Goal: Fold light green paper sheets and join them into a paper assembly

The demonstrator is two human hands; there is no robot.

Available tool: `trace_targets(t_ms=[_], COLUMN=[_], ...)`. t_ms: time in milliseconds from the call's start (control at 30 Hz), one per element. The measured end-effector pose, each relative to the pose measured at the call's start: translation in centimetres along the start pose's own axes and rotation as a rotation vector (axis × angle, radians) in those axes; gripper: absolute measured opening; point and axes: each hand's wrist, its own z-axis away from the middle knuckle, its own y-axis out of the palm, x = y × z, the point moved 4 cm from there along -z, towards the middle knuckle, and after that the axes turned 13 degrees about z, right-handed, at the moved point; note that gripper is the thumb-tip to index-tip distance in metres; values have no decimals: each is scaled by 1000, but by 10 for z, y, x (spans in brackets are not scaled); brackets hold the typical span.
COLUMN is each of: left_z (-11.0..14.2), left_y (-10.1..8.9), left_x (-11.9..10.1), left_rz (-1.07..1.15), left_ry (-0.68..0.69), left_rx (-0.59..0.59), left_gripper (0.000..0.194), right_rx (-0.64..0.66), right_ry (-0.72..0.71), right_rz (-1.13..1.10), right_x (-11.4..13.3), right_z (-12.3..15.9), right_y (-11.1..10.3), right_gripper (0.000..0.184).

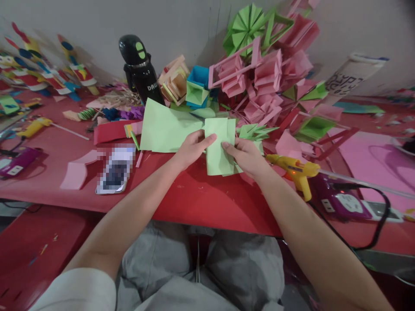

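A folded sheet of light green paper [216, 151] is held up between my two hands, over the front of the red table. My left hand [193, 147] grips its left edge, thumb lying across the front face. On the other side my right hand [243, 154] pinches the right edge, where a second layer sticks out past the front one. The fingers behind the paper are hidden. Just behind and to the left lies a larger light green sheet [170, 129]. Green folded paper pieces [254, 131] sit behind my right hand.
A yellow glue gun [296, 169] lies right of my right hand, near a purple power strip [343, 201] with a black cable. A phone [117, 169] lies left. Behind stand a black bottle [142, 69] and piled pink paper shapes [259, 75]. Pink paper [376, 160] covers the right.
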Motion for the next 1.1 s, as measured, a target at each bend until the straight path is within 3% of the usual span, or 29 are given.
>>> trace_targets(t_ms=[333, 767, 1100], left_z=[4, 6, 5], left_y=[-2, 1, -4], left_x=[-5, -8, -8], left_rz=[-321, -299, -338], left_ry=[88, 96, 148], left_rx=[-64, -55, -111], left_gripper=[33, 31, 51], right_rx=[-8, -1, -16], right_ry=[-3, -35, -43], right_rz=[114, 77, 70], right_x=[5, 8, -1], right_z=[2, 3, -1], right_y=[1, 2, -1], right_gripper=[44, 42, 47])
